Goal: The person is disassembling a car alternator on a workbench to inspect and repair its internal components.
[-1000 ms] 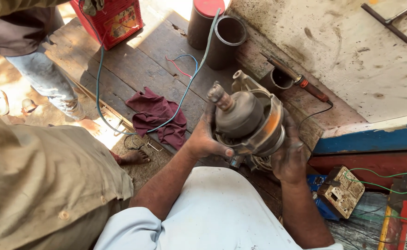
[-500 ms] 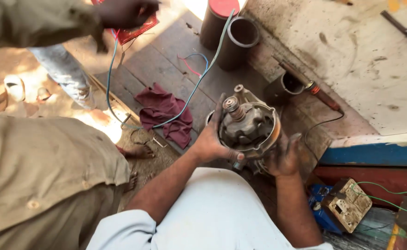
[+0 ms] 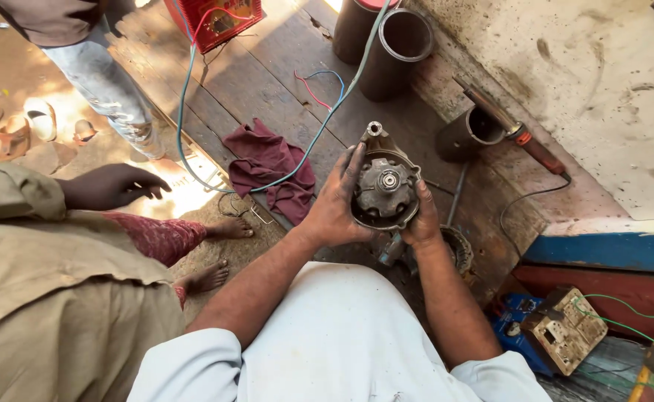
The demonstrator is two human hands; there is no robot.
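Right now your left hand (image 3: 334, 212) and right hand (image 3: 422, 222) both grip the round, grimy metal motor housing (image 3: 383, 188), held over the worn wooden platform (image 3: 267, 89), near its front edge, beside a maroon rag (image 3: 267, 167).

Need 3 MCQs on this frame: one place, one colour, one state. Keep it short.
1. Where does the maroon rag lie?
A on the wooden planks
B on the motor housing
C in a metal cylinder

2. Colour of the cable crossing the rag?
A yellow
B blue-green
C white

3. How is the housing held?
A by one hand
B lying on the planks
C by both hands

Key: 1 A, the rag lies flat on the boards; 2 B, a teal line runs over it; 3 C, left hand and right hand clasp its sides.
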